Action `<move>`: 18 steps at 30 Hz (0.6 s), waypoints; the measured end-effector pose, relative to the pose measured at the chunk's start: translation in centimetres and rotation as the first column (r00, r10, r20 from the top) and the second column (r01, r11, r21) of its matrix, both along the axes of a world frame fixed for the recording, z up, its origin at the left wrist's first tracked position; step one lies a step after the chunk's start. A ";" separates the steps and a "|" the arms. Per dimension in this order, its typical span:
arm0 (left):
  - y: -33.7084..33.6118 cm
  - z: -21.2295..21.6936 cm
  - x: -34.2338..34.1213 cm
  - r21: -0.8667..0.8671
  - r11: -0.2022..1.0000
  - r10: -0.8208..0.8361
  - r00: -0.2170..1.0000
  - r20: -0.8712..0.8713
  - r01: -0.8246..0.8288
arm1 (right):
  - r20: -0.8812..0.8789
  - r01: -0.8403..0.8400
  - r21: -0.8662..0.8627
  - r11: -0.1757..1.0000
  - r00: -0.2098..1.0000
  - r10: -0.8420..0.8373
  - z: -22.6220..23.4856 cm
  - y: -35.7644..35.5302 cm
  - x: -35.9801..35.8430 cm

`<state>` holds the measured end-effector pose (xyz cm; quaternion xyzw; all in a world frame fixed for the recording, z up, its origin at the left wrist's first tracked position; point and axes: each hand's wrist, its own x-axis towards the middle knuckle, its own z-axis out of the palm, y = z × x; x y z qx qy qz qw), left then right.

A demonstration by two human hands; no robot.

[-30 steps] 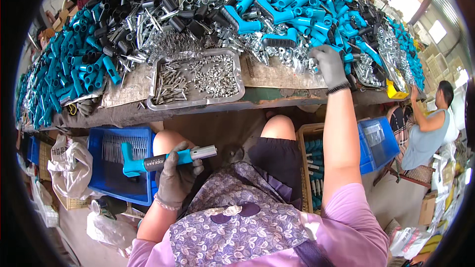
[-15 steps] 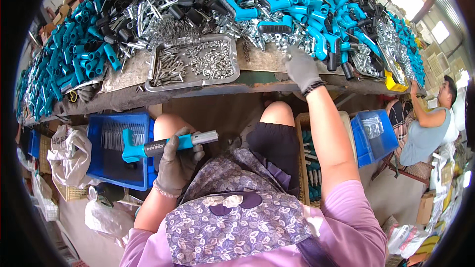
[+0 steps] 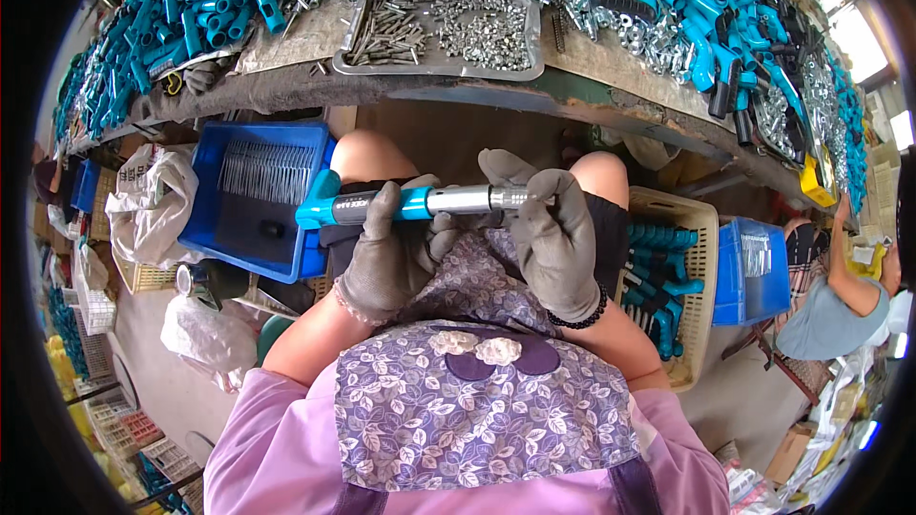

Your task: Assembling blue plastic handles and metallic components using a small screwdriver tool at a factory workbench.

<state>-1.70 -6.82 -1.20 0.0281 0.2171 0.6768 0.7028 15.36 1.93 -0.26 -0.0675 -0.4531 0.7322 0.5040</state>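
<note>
Above my lap, a teal and black tool body with a bent handle end lies roughly level across my gloved left hand. The fingers of that hand are wrapped round its teal section. Its bright metal barrel points right. At the barrel's tip, my gloved right hand pinches a metal sleeve with thumb and fingers. The sleeve lines up with the barrel and meets it; whether it is screwed on I cannot tell. My right fingertips hide its far end.
On the workbench, a metal tray holds pins and small nuts. Teal handles and metal parts are heaped behind. A blue bin of metal rods stands left; a beige crate of teal tools stands right. Another person sits far right.
My right hand has come back from the parts heap to the barrel's tip, bringing a metal sleeve. The tool has shifted up and right in view, and the view has tilted down.
</note>
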 end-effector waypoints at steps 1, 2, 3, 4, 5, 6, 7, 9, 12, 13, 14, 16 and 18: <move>-0.1 0.1 0.0 0.017 1.000 0.001 0.999 -0.045 0.000 | 0.036 -0.017 0.004 1.000 0.999 0.017 -0.1 -0.1 0.0; -0.3 0.3 0.0 0.027 1.000 -0.007 0.999 -0.047 0.008 | 0.056 0.001 0.038 0.999 0.998 -0.003 0.0 0.0 0.2; -0.4 0.3 0.0 0.043 0.999 0.019 0.994 -0.110 -0.014 | 0.075 0.007 0.104 0.995 0.997 -0.015 0.3 0.1 0.4; -0.6 0.4 -0.1 0.061 0.997 0.046 0.984 -0.169 -0.036 | 0.079 0.020 0.078 0.997 0.997 -0.026 0.5 0.3 0.7; -0.7 0.4 -0.1 0.063 0.997 0.047 0.985 -0.165 -0.037 | 0.267 0.062 0.244 0.968 0.955 -0.128 0.8 0.5 1.0; -0.9 0.3 -0.1 0.098 0.993 0.087 0.979 -0.186 -0.070 | 0.456 0.051 0.394 0.918 0.856 -0.243 1.1 0.8 1.4; -1.0 0.3 -0.1 0.133 0.986 0.129 0.970 -0.208 -0.102 | 0.611 0.027 0.477 0.879 0.709 -0.353 1.4 1.0 2.0; -1.3 0.2 -0.1 0.151 0.982 0.156 0.944 -0.291 -0.116 | 0.654 -0.060 0.522 0.851 0.669 -0.353 1.7 1.5 2.9; -1.5 0.0 0.0 0.224 0.974 0.139 0.889 -0.437 -0.042 | 0.658 -0.133 0.557 0.820 0.673 -0.338 1.4 1.6 3.5; -1.5 -0.1 0.0 0.176 0.984 0.107 0.825 -0.555 -0.009 | 0.585 -0.124 0.673 0.729 0.692 -0.423 1.2 1.4 3.6; -1.5 -0.1 0.0 0.123 0.992 0.070 0.746 -0.662 0.016 | 0.565 -0.142 0.737 0.661 0.667 -0.486 1.0 1.3 3.6; -1.4 -0.2 0.0 0.073 0.997 0.076 0.745 -0.663 -0.037 | 0.624 -0.141 0.630 0.764 0.677 -0.390 0.7 0.7 3.6; -1.4 -0.2 0.1 0.061 0.997 0.017 0.682 -0.731 0.040 | 0.724 -0.158 0.465 0.871 0.635 -0.271 0.4 0.4 3.5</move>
